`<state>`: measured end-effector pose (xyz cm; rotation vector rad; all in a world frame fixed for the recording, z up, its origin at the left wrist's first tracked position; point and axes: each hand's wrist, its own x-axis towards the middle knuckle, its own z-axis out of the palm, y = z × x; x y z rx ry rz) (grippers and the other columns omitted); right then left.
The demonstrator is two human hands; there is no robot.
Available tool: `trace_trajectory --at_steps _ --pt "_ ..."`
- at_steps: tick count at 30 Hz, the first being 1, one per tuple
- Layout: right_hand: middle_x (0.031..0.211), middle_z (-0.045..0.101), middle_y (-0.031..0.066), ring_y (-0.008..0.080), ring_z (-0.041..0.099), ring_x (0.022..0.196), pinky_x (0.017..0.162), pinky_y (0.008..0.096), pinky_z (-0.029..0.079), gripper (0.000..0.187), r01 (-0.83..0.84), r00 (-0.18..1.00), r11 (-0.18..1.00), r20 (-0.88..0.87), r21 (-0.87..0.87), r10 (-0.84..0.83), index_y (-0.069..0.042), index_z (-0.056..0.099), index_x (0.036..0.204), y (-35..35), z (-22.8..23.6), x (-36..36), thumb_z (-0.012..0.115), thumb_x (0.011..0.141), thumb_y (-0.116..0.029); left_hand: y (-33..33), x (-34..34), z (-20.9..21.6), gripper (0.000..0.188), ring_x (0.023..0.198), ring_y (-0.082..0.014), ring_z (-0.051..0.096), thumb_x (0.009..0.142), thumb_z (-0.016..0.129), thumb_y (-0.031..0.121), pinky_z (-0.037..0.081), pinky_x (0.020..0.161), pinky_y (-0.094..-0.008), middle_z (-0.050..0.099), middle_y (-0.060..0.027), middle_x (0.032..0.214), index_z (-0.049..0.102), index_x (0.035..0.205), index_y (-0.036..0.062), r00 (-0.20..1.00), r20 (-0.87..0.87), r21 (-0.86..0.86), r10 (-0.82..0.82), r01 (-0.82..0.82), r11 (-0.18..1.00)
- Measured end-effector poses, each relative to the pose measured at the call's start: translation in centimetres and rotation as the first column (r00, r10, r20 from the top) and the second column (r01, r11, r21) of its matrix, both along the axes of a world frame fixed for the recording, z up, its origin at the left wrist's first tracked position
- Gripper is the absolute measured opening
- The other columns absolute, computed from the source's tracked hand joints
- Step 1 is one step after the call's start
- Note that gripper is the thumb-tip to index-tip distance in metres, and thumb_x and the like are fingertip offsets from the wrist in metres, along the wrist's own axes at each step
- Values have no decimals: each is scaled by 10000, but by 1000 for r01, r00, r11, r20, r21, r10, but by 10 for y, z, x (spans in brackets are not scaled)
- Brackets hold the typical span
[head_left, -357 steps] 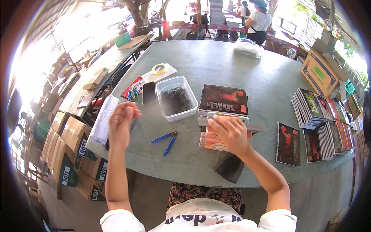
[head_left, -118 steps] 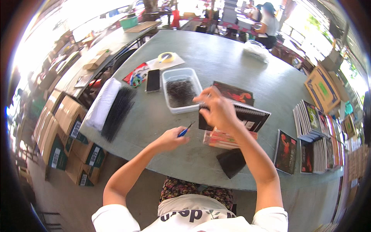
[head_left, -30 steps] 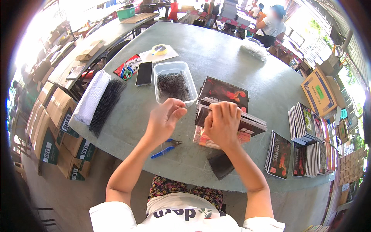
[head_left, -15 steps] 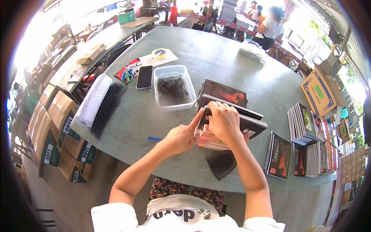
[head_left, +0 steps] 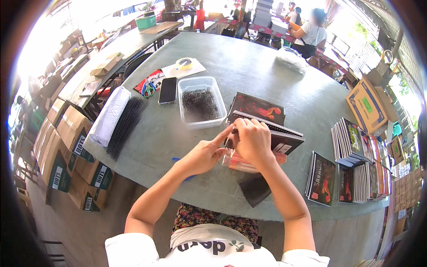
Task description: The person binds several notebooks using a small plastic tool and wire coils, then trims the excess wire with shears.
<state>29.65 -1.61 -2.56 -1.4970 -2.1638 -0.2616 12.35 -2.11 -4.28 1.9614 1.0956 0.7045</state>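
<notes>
My right hand (head_left: 254, 140) is closed over the bound edge of a black notebook (head_left: 287, 135), with a small dark bit showing at its fingertips. My left hand (head_left: 202, 156) has its index finger stretched to the notebook's left end, thumb apart; its other fingers are partly hidden. Behind my hands, another notebook (head_left: 260, 107) with a red figure on its dark cover lies flat. Underneath is a stack of orange-and-white booklets (head_left: 238, 162). A blue pen-like stick (head_left: 176, 159) passes under my left wrist. A dark flat piece (head_left: 254, 189) lies by my right forearm.
A clear tub (head_left: 202, 107) holds black coil pieces. Left of it are a phone (head_left: 167, 90), scissors (head_left: 148, 89), a tape roll (head_left: 183, 63), black binding combs (head_left: 126, 127) and a white roll (head_left: 110, 115). Notebook stacks (head_left: 351, 147) and a carton (head_left: 366, 107) stand right.
The held notebook has shifted slightly and its open edge sits closer to the one behind. My left hand has moved a little left, its thumb now apart from the index finger.
</notes>
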Motion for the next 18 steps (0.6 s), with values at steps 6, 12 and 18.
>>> trace_trajectory --at_steps 6,12,18 --pt "765 638 103 268 605 766 714 377 428 231 -10 1000 1000 -21 1 10 -46 579 792 -3 4 0 677 738 -248 4 3 10 239 705 -94 613 838 655 99 489 664 -247 665 -111 777 622 1057 9 937 327 207 126 -201 958" --pt "752 644 102 269 613 747 721 377 434 215 -13 999 1000 -39 -22 12 -50 597 795 -5 7 4 626 803 -263 8 21 3 148 621 -187 623 838 663 133 484 601 -283 654 -124 759 644 902 1 954 275 405 122 -230 885" --pt "809 660 107 281 634 806 736 378 453 97 -115 946 987 -317 -115 73 -57 615 855 -9 12 0 618 812 -144 11 21 -5 123 601 -239 614 862 618 107 473 560 -299 635 -153 772 624 945 16 940 224 572 256 -340 747"
